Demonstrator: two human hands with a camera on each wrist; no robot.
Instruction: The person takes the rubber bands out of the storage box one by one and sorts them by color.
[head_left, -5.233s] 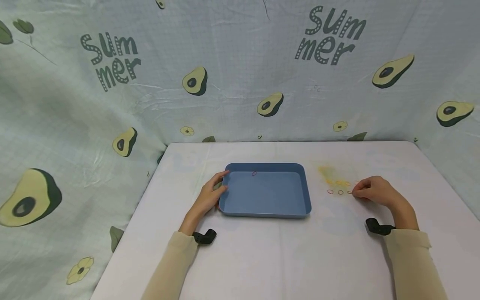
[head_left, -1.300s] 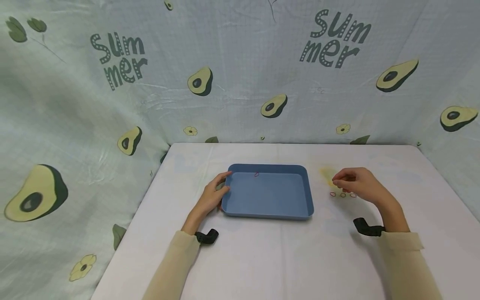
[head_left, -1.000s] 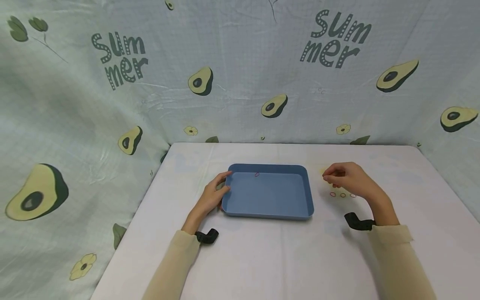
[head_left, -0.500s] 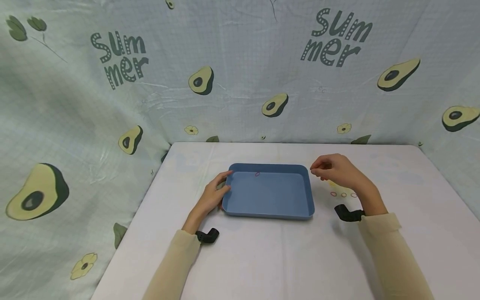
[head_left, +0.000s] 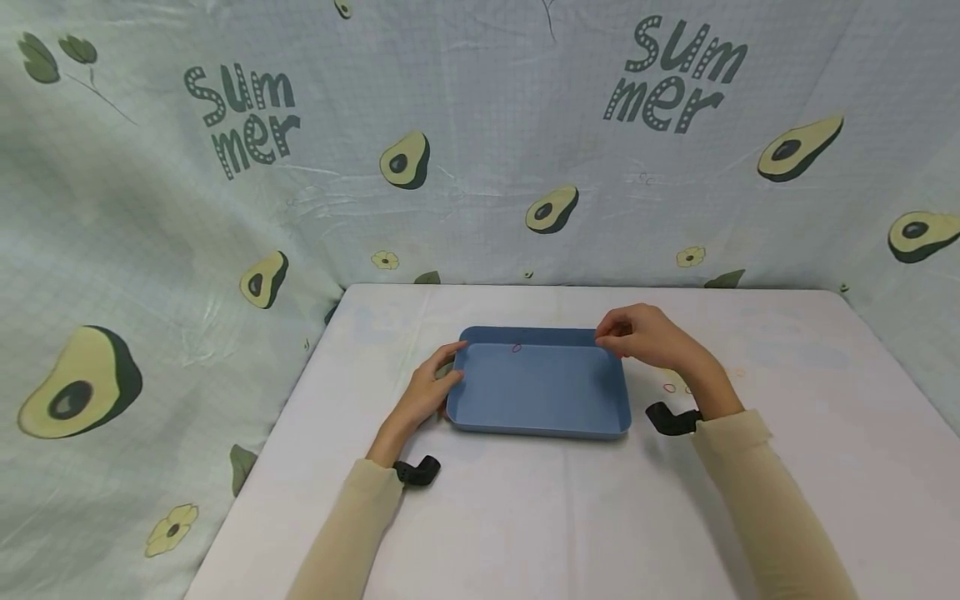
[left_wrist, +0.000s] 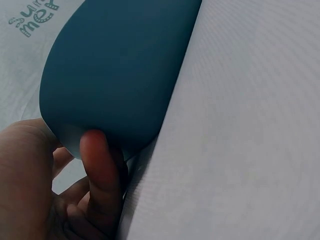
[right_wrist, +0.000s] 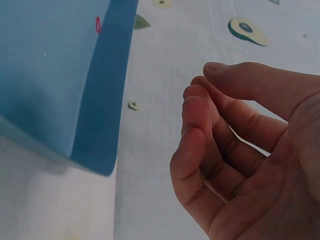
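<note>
A shallow blue tray (head_left: pixel 540 390) lies on the table, with one small red rubber band (head_left: pixel 516 348) near its far side. My left hand (head_left: pixel 426 390) holds the tray's left edge; in the left wrist view its thumb (left_wrist: pixel 97 150) presses the wall. Over the tray's far right corner is my right hand (head_left: pixel 641 337), thumb and forefinger pinched together at the tips (right_wrist: pixel 206 75). They pinch what looks like a small rubber band, nearly hidden. More red rubber bands (head_left: pixel 670 388) lie right of the tray, partly covered by my right forearm.
A yellowish patch (head_left: pixel 666 375) and a faint pale yellow band (head_left: pixel 738 372) show on the white tabletop (head_left: pixel 495 508) near my right wrist. A curtain with avocado prints (head_left: pixel 465 167) hangs behind the table and along its left side. A black camera sits on each wrist.
My right hand has moved left, from the rubber bands to the tray's far right corner, fingertips still pinched. My left hand has stayed on the tray's left edge.
</note>
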